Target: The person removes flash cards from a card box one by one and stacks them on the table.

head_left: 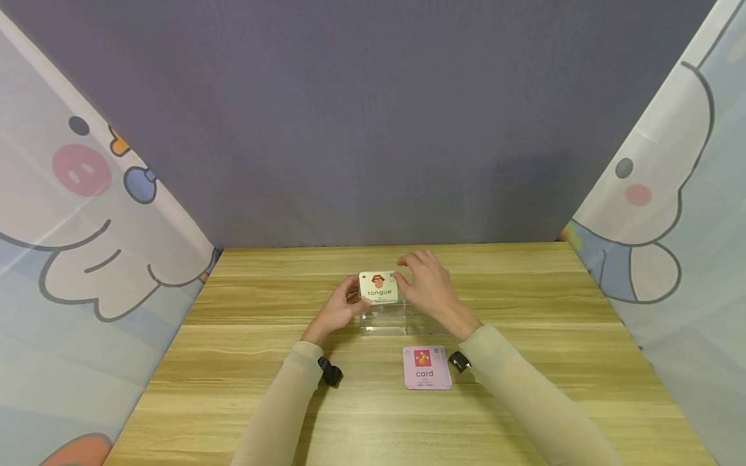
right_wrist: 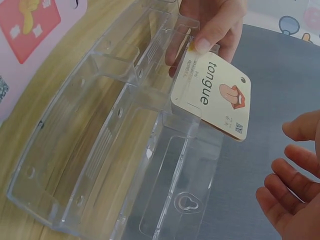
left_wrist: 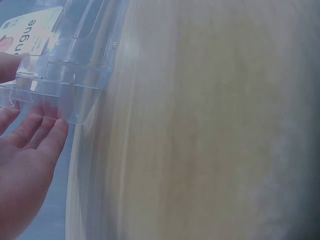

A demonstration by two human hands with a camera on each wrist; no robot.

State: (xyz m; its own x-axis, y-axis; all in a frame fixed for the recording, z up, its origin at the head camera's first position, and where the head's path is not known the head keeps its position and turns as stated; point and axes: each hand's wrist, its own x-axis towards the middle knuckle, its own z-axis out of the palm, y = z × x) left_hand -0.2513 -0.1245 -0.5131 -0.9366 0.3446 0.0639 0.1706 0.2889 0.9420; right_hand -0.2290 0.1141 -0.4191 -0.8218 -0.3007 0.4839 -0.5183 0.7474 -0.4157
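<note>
A clear plastic tiered rack (head_left: 383,321) stands on the table. A small stack of cream cards (right_wrist: 220,95), the top one printed "tongue", sits in its rear slot. My left hand (head_left: 338,310) grips the rack's left end beside the cards. In the right wrist view its thumb lies at the cards' lower corner, with the fingers behind the clear plastic. My right hand (head_left: 430,288) hovers by the cards' right side, fingers loosely bent and apart from them in the right wrist view. Nearer me lies a pink card (head_left: 427,372) printed "card".
Around the rack spreads a wood-grain table (head_left: 245,362). A grey panel (head_left: 373,129) rises along its back edge, and cartoon-printed curtains (head_left: 87,259) flank both sides. Each wrist wears a small black camera (head_left: 330,372).
</note>
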